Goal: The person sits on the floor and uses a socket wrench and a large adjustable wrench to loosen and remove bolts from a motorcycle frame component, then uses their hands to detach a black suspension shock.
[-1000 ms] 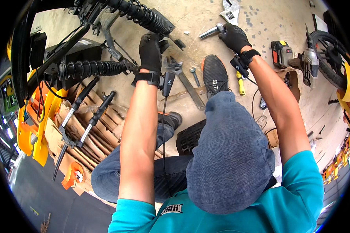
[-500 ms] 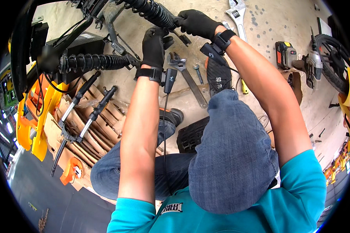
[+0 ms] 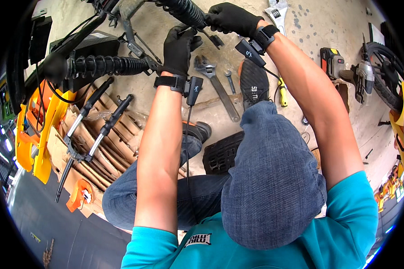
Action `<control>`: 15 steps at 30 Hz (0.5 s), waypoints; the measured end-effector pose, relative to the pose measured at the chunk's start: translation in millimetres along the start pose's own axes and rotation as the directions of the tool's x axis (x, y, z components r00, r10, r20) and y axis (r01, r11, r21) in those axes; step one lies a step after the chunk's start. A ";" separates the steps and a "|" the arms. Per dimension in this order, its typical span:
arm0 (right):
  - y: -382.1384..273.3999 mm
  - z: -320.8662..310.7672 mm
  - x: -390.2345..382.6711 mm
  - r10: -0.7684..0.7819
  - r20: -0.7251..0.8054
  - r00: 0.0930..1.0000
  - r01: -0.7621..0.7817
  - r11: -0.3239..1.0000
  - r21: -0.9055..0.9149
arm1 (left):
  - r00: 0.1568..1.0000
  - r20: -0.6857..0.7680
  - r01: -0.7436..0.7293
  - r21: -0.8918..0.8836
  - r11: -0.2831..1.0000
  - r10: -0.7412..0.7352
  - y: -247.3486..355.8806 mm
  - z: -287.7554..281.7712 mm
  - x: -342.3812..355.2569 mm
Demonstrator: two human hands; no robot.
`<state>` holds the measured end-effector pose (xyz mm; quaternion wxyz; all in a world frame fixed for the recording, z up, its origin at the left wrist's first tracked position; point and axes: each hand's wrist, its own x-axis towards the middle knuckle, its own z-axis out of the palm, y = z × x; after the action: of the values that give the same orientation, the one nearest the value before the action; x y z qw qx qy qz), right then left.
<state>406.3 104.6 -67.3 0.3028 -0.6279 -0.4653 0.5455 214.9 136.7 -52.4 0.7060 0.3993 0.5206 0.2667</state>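
My right hand [image 3: 234,19], in a black glove, is closed at the lower end of a black coil-spring shock absorber [image 3: 184,12]. Its fingertips meet just beside the spring's end; any small part between them is hidden. A thin bracket with a dark tip [image 3: 216,41] sticks out below that hand. My left hand [image 3: 177,50], also gloved in black, is just left of the spring's end with its fingers curled. What it pinches, if anything, is too small to make out. A second shock absorber [image 3: 107,67] lies sideways to the left of my left wrist.
On the floor are adjustable wrenches [image 3: 220,92] [image 3: 278,15], a small spanner [image 3: 230,81], a yellow screwdriver [image 3: 283,93] and a cordless power tool [image 3: 361,76] beside a battery [image 3: 331,62]. Fork tubes [image 3: 101,136] lie on cardboard [image 3: 101,163] at left, near yellow panels [image 3: 45,148].
The view has shifted slightly. My left hand's fingers have drawn closer together near the spring's end, while the right hand stays at the shock absorber.
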 end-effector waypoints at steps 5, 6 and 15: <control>-2.7 -0.9 -1.7 0.048 0.040 0.998 -0.052 0.995 0.083 | 0.990 0.071 0.114 0.088 0.990 -0.120 -4.8 -10.9 7.7; -0.4 -0.1 -0.2 0.029 0.026 0.999 -0.031 0.997 0.064 | 0.980 0.090 0.169 0.079 0.982 -0.176 -3.9 -10.8 8.4; 4.7 4.6 4.3 0.012 -0.012 1.000 -0.012 1.000 -0.002 | 0.998 0.062 0.031 0.008 0.999 -0.031 -15.2 -7.6 4.7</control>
<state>402.9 106.1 -74.2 0.3018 -0.6341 -0.4602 0.5432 208.6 134.4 -68.7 0.7244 0.4019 0.5055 0.2411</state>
